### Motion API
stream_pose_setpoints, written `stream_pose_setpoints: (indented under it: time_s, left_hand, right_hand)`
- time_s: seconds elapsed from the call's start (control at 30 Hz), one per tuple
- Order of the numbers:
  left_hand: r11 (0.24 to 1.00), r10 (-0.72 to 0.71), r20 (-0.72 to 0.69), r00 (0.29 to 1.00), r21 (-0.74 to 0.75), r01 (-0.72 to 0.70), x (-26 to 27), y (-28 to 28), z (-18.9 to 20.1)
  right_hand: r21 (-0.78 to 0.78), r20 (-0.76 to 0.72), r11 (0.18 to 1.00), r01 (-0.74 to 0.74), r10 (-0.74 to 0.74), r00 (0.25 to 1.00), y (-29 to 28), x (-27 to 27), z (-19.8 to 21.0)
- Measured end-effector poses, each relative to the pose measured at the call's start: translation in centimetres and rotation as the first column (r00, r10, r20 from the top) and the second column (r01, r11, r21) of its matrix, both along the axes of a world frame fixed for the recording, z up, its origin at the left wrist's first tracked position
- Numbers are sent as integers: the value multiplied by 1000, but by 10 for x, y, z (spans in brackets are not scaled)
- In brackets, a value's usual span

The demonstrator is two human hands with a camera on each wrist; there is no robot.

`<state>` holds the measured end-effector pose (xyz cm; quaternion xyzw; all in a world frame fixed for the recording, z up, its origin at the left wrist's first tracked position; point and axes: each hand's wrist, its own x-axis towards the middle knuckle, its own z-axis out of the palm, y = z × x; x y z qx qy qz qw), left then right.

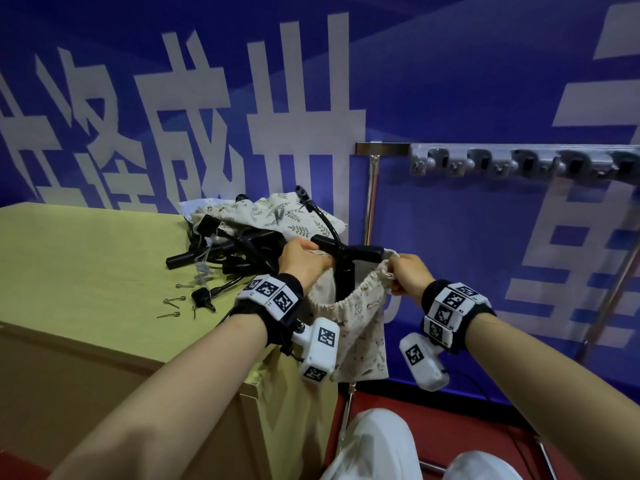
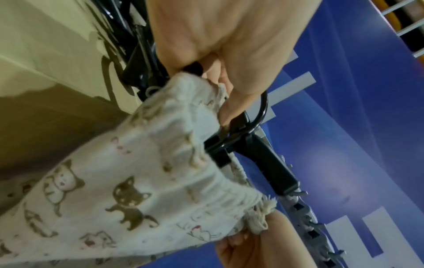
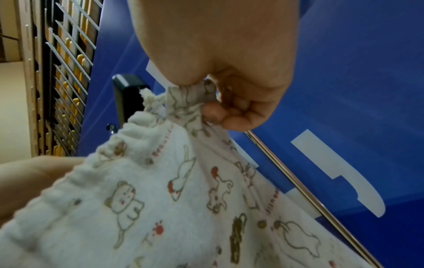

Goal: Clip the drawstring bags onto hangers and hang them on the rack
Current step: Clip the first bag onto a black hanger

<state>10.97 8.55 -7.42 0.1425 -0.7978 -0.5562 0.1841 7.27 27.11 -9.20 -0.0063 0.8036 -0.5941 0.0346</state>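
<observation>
A cream drawstring bag (image 1: 360, 327) printed with cats hangs between my two hands, just off the table's right end. My left hand (image 1: 301, 261) grips the left clip end of a black clip hanger (image 1: 349, 252) together with the bag's left top corner (image 2: 190, 87). My right hand (image 1: 407, 273) pinches the bag's right top corner (image 3: 190, 98), close under the hanger's right clip (image 3: 125, 96). The hanger's wire hook (image 1: 322, 216) curves up behind. The metal rack bar (image 1: 381, 148) stands behind, to the right.
On the yellow-green table (image 1: 86, 258) lie a heap of black clip hangers (image 1: 235, 252), a leaf-print bag (image 1: 277, 216) and several small metal pins (image 1: 173, 301). A grey hook strip (image 1: 519, 164) runs along the rack. The rack's upright pole (image 1: 371, 202) stands right behind the hanger.
</observation>
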Motion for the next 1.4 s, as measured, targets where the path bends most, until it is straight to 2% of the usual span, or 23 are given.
stream_pose_setpoints:
  time_s: [0.23, 0.57, 0.8, 0.97, 1.03, 1.13, 1.27, 1.33, 1.4]
  left_hand:
    - [999, -16, -31, 999, 37, 17, -4, -8, -13]
    - [991, 8, -55, 998, 136, -1, -5, -5, -14]
    - [991, 4, -121, 993, 131, 12, -7, -1, -10]
    - [989, 50, -174, 983, 146, -25, -6, -4, -10]
    - [991, 61, -181, 982, 131, -37, -6, -6, -9]
    - [989, 69, -177, 982, 138, -44, -5, -5, -8]
    - [991, 75, -193, 978, 121, -52, -3, -5, -4]
    - [990, 30, -184, 982, 139, -5, -2, -7, -3]
    - [990, 1, -174, 985, 139, 24, -1, -9, -1]
  right_hand:
    - [-4, -3, 999, 33, -33, 999, 14, -4, -4]
    - [-252, 108, 957, -143, 175, 979, 9, -1, -3]
    - [-325, 32, 910, -258, 283, 958, -6, 9, -2]
    - [-238, -21, 915, -325, 329, 944, -12, 15, 1]
    - [-107, -50, 930, -352, 349, 936, -13, 13, -3]
    - [82, -130, 945, -316, 324, 937, -14, 11, -9]
    - [257, -221, 946, -196, 255, 941, -13, 9, -15]
    - [312, -219, 932, -182, 257, 941, -11, 8, -19]
    - [276, -185, 939, -207, 263, 947, -8, 6, -23]
